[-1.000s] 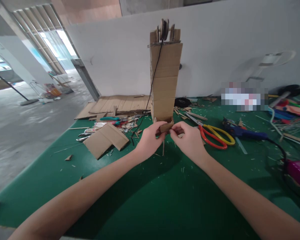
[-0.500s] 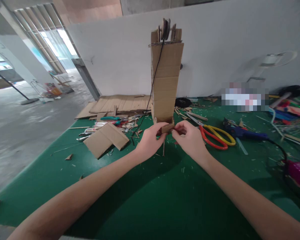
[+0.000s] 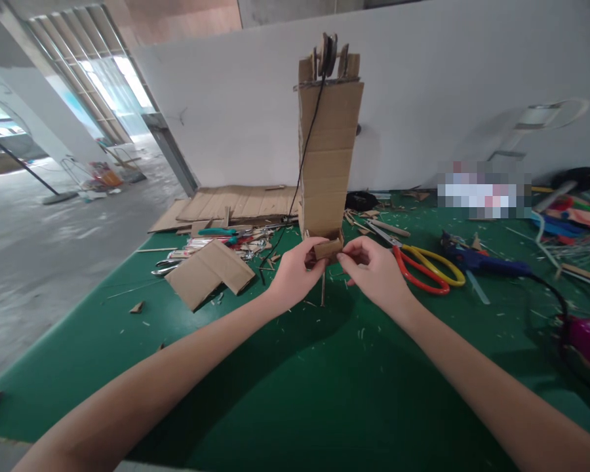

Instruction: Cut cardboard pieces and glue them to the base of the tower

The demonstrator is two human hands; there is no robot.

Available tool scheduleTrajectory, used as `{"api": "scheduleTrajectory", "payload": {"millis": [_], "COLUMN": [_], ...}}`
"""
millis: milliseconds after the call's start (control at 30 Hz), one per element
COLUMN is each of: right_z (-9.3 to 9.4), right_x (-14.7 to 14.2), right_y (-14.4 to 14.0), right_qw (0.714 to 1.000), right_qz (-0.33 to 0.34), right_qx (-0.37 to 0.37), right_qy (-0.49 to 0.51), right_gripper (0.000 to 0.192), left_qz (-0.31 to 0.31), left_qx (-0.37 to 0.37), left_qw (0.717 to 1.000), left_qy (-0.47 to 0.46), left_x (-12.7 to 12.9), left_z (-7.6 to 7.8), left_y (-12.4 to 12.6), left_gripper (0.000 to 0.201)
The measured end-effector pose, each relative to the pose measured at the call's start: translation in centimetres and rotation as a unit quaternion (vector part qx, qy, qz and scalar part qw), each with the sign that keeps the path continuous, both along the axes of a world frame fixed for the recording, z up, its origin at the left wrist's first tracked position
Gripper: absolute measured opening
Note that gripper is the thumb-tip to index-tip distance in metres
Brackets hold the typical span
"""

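My left hand (image 3: 295, 272) and right hand (image 3: 373, 269) pinch opposite ends of the small cardboard box (image 3: 328, 249) under the upright cardboard tower (image 3: 328, 157).

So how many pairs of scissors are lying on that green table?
1 that I can make out: the scissors with red and yellow handles, just right of the right hand. More tools sit in the clutter left of the cardboard tower, so others may be hidden.

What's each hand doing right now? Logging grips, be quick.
Left hand: closed, pinching the small cardboard piece at the cardboard tower base.
Right hand: closed, pinching the same piece's other end.
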State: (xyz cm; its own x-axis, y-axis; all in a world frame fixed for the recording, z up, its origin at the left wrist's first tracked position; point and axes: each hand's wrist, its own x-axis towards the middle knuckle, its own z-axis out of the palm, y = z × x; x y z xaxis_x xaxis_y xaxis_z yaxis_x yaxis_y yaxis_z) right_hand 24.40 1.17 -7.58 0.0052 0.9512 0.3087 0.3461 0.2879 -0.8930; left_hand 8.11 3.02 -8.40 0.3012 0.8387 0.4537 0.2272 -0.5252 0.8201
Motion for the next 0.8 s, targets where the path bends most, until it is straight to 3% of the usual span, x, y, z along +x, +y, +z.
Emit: {"api": "scheduleTrajectory", "payload": {"millis": [467, 667, 800], "right_z": [-0.28, -0.06, 0.02], "right_x": [0.08, 0.2, -0.01], "right_y": [0.1, -0.01, -0.16], "right_qw": [0.999, 0.999, 0.999], "right_qz": [-0.013, 0.049, 0.017], "right_qx": [0.021, -0.009, 0.021], "right_qy": [-0.036, 0.002, -0.028], "right_gripper": [0.014, 0.013, 0.012], "left_qz": [-0.013, -0.006, -0.016], "left_qx": [-0.012, -0.072, -0.145], "left_qw": [1.0, 0.996, 0.98], "left_qy": [0.005, -0.056, -0.132], "left_x": [0.02, 0.29, 0.58], "left_z": [0.13, 0.47, 0.63], "left_y": [-0.4, -0.21, -0.31], "left_gripper": [0.027, 0.025, 0.021]}}
